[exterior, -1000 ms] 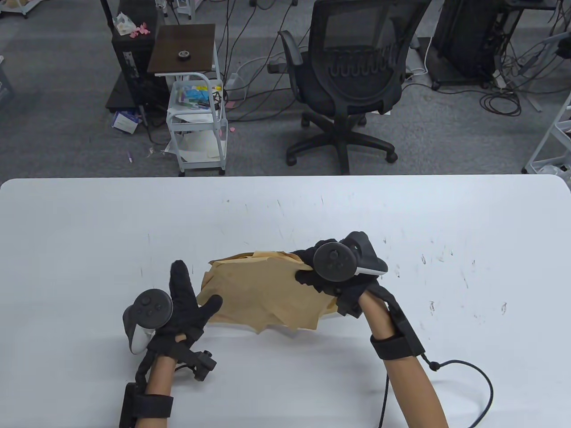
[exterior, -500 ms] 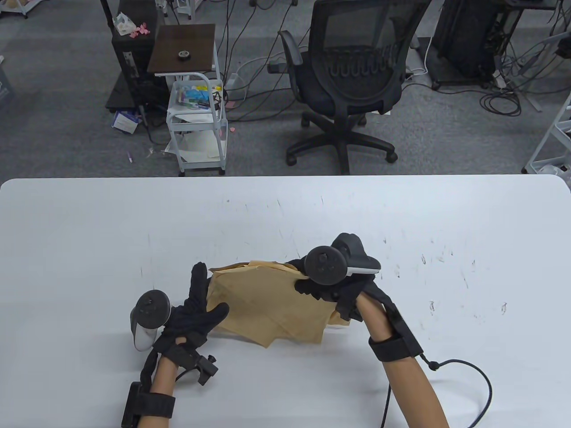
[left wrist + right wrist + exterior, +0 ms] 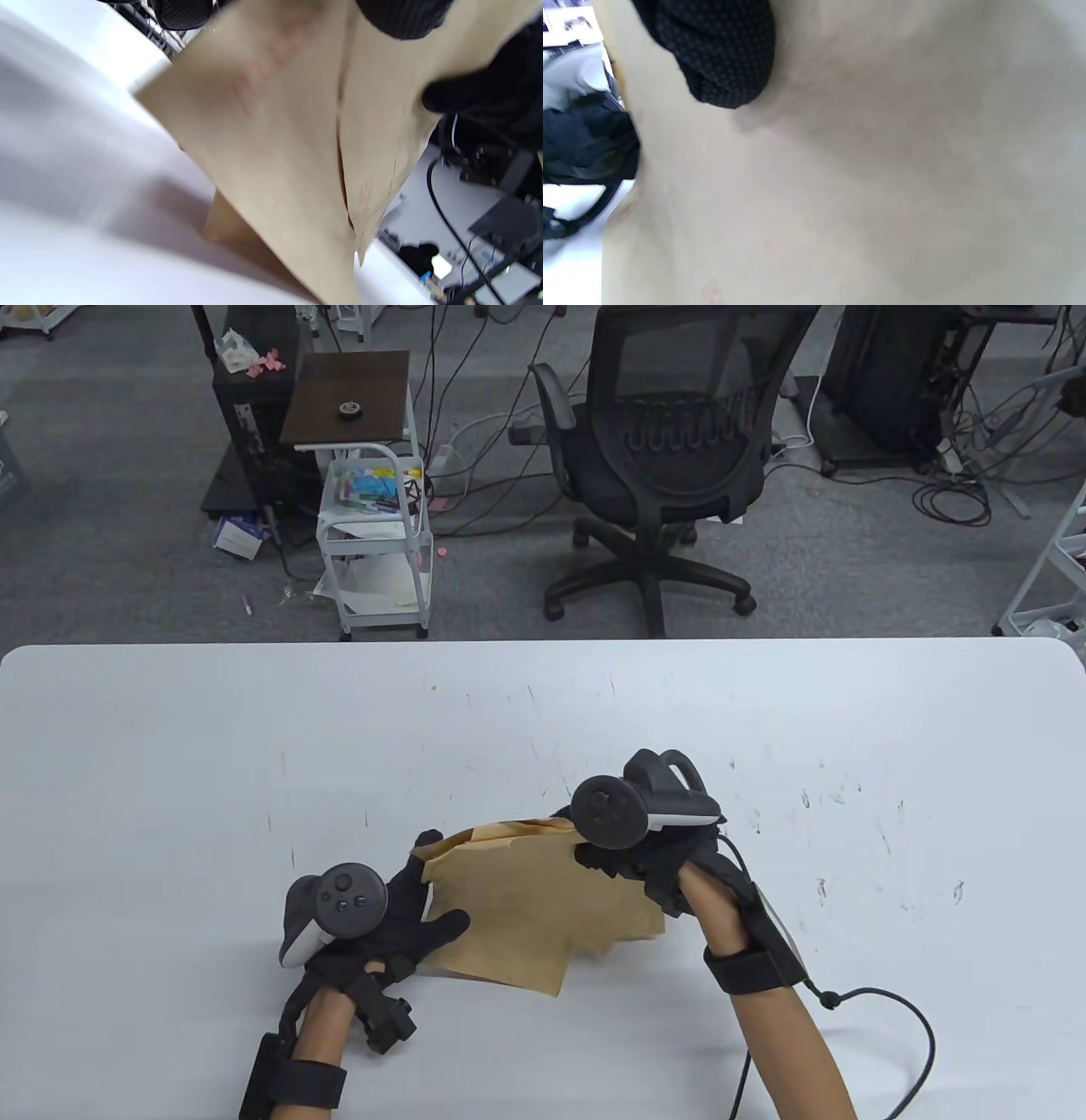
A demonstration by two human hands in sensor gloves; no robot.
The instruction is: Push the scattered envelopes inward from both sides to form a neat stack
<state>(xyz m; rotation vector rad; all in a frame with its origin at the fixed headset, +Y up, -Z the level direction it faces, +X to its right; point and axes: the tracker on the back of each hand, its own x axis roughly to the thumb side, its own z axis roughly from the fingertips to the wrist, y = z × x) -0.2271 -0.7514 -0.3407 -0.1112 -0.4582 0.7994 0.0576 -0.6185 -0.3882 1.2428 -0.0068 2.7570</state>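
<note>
Several brown envelopes lie bunched in an uneven pile on the white table, near its front middle. My left hand clasps the pile's left edge, thumb on top and fingers behind the edge. My right hand holds the pile's upper right edge. In the left wrist view the envelopes are tilted up off the table, with my fingertips on them. The right wrist view is filled by an envelope with one fingertip pressed on it.
A black cable loops on the table by my right forearm. Beyond the table's far edge stand an office chair and a white cart. Bare table top lies to the left, right and far side of the pile.
Both hands have moved inward. The left hand slid right and closed on the pile's left edge. The pile is narrower and more bunched, its corners less fanned out.
</note>
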